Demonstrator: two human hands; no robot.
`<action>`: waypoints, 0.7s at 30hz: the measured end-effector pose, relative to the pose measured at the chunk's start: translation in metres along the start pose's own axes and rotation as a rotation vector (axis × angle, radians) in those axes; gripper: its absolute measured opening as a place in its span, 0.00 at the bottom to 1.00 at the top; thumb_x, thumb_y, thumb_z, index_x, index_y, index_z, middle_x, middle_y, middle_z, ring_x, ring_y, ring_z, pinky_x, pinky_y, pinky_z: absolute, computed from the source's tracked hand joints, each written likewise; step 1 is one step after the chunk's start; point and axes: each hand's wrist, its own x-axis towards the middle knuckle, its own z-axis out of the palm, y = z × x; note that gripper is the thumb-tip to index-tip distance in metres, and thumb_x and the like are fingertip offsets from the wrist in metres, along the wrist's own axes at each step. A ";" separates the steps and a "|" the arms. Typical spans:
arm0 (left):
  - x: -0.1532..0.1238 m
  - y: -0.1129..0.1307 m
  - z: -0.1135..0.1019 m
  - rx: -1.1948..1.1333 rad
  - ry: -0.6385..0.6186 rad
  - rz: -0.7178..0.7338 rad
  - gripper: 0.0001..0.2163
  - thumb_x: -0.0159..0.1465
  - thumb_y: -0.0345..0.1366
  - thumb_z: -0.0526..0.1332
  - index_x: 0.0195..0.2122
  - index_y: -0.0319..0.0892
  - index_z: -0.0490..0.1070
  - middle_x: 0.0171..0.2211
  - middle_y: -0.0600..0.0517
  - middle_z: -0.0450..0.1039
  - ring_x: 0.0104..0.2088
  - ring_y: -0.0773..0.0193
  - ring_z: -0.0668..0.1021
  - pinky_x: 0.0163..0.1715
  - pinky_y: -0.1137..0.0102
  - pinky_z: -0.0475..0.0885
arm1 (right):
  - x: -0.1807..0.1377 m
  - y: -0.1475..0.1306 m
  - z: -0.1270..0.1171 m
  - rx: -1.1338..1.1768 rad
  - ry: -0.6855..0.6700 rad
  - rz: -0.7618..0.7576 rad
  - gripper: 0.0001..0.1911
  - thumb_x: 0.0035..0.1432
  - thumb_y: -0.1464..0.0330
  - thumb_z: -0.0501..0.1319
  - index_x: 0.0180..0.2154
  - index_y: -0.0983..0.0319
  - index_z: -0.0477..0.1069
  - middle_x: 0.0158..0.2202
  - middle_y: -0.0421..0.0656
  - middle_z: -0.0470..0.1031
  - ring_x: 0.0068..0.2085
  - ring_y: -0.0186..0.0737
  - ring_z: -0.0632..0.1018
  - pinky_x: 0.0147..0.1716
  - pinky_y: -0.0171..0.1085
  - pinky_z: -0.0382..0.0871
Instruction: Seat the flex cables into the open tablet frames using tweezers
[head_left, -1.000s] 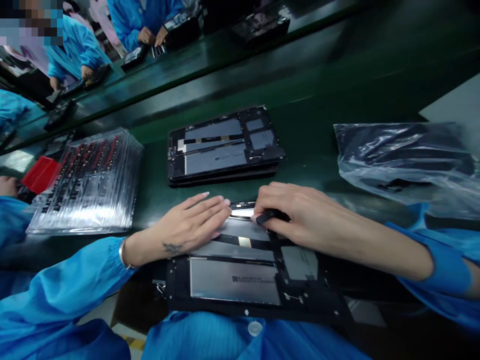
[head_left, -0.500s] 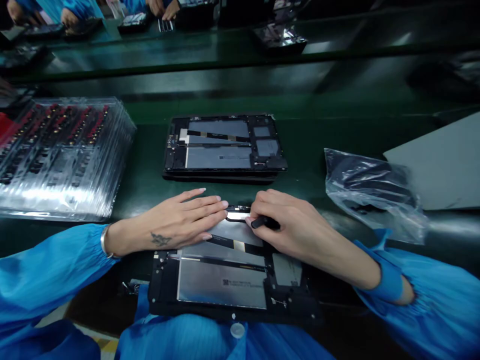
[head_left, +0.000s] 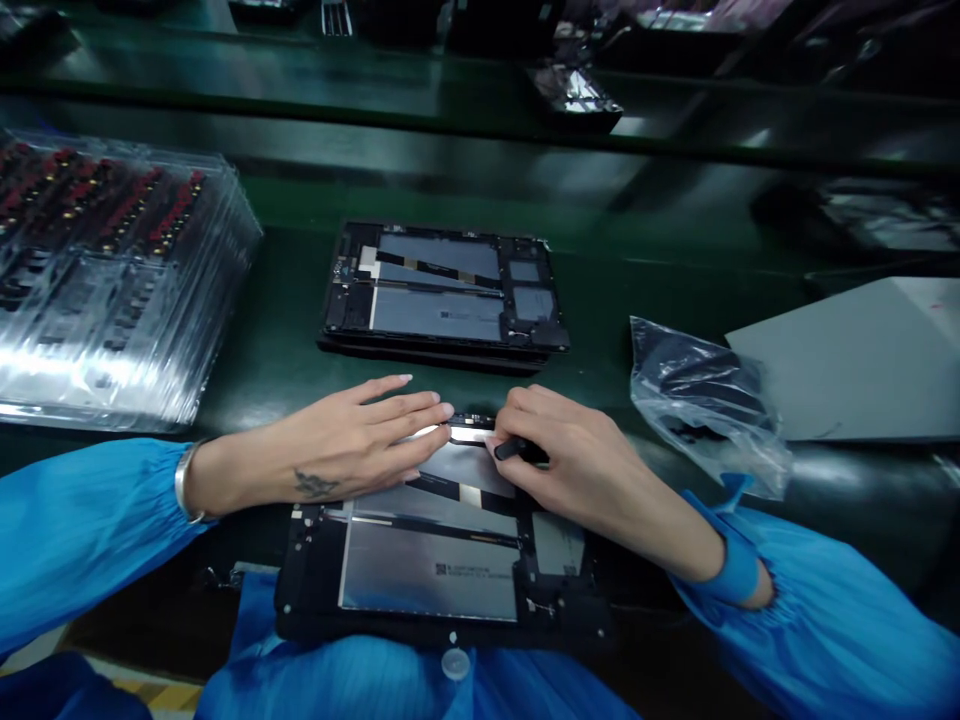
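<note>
An opened tablet chassis with grey battery panels lies at the table's near edge, right in front of me. My left hand rests flat on its far left part, fingers stretched out and together. My right hand is closed round a small black tool, whose tip touches the chassis's far edge beside my left fingertips. A second stack of opened tablet chassis lies farther back on the green table.
A stack of clear plastic trays with small red and black parts stands at the left. A crumpled clear bag with dark parts and a grey sheet lie at the right. More units sit on the far bench.
The view has swung to the right and down; the workers in blue at the back have left the picture. Both hands stay in the same place on the chassis.
</note>
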 end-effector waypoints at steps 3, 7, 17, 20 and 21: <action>-0.001 0.000 0.001 0.024 -0.026 0.009 0.17 0.74 0.36 0.53 0.62 0.39 0.66 0.65 0.43 0.65 0.66 0.54 0.68 0.68 0.56 0.62 | 0.000 -0.001 0.000 -0.021 -0.006 0.004 0.08 0.59 0.75 0.54 0.28 0.60 0.65 0.30 0.43 0.70 0.32 0.39 0.69 0.27 0.37 0.58; -0.001 0.000 0.001 0.035 -0.033 0.013 0.18 0.74 0.37 0.53 0.62 0.39 0.66 0.66 0.43 0.64 0.66 0.54 0.67 0.68 0.56 0.63 | 0.000 -0.001 0.000 -0.045 -0.002 -0.008 0.08 0.59 0.74 0.53 0.28 0.61 0.65 0.30 0.43 0.70 0.32 0.39 0.69 0.27 0.37 0.57; 0.001 0.001 0.000 0.138 -0.017 0.067 0.17 0.74 0.36 0.52 0.61 0.36 0.66 0.64 0.39 0.66 0.65 0.50 0.70 0.65 0.54 0.66 | -0.001 -0.004 0.001 -0.126 -0.002 -0.006 0.08 0.61 0.74 0.54 0.29 0.61 0.66 0.31 0.44 0.70 0.32 0.39 0.69 0.29 0.37 0.58; 0.000 0.000 0.000 0.167 -0.021 0.083 0.18 0.74 0.36 0.51 0.62 0.35 0.64 0.64 0.39 0.66 0.65 0.50 0.70 0.65 0.54 0.65 | -0.001 -0.005 0.003 -0.157 0.025 -0.021 0.07 0.60 0.74 0.55 0.29 0.61 0.66 0.31 0.43 0.69 0.32 0.38 0.68 0.28 0.37 0.57; 0.000 0.000 -0.001 0.173 -0.028 0.086 0.19 0.74 0.36 0.51 0.63 0.34 0.64 0.64 0.38 0.66 0.65 0.50 0.69 0.65 0.54 0.65 | -0.001 -0.005 0.003 -0.166 0.038 -0.029 0.07 0.60 0.74 0.56 0.29 0.61 0.65 0.31 0.43 0.69 0.31 0.38 0.68 0.28 0.37 0.56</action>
